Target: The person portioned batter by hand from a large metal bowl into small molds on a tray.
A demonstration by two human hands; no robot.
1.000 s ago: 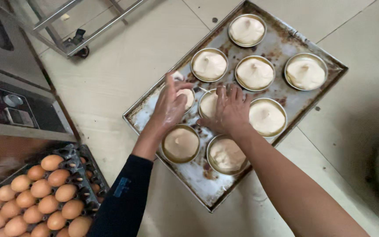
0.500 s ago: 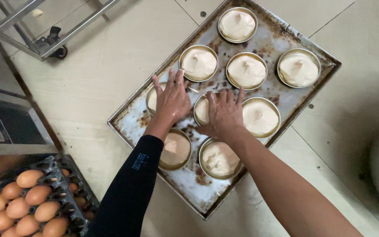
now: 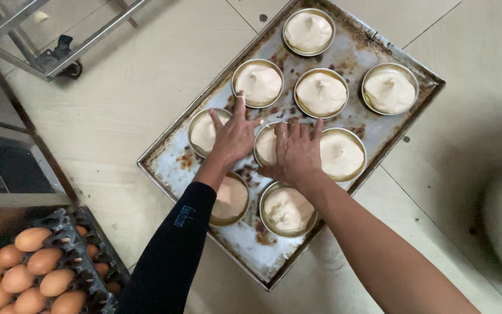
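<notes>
Hands over a battered metal baking tray (image 3: pixel 402 125) lying on the pale tiled floor (image 3: pixel 117 104), seen from above. Left hand (image 3: pixel 235 136), at the end of a black sleeve (image 3: pixel 175 250), spread flat with fingers apart, palm down over the right edge of a round tin of pale batter (image 3: pixel 204 131), fingertips reaching toward the tin above (image 3: pixel 257 83); gripping nothing. Right hand (image 3: pixel 296 152), bare-armed, likewise flat and open, fingers side by side, lying across the tin in the middle of the tray (image 3: pixel 267 145) and just beside the larger-looking tin to its right (image 3: pixel 341 154). Both hands close together, thumbs near each other but apart, neither clamped on anything; whether palms press the batter or only hover above it, cannot tell.

Eight filled tins in all on the tray: one at the top corner (image 3: pixel 308 31), two more in the upper row (image 3: pixel 321 93) (image 3: pixel 390 89), one partly hidden under the left forearm (image 3: pixel 230 197), one just below the right wrist (image 3: pixel 286 209). Tray surface stained brown between the tins.

At lower left, dark carton of brown eggs (image 3: pixel 24 273). At left edge, part of a steel appliance (image 3: pixel 1 168). At upper left, metal frame with a caster wheel (image 3: pixel 59 55).
</notes>
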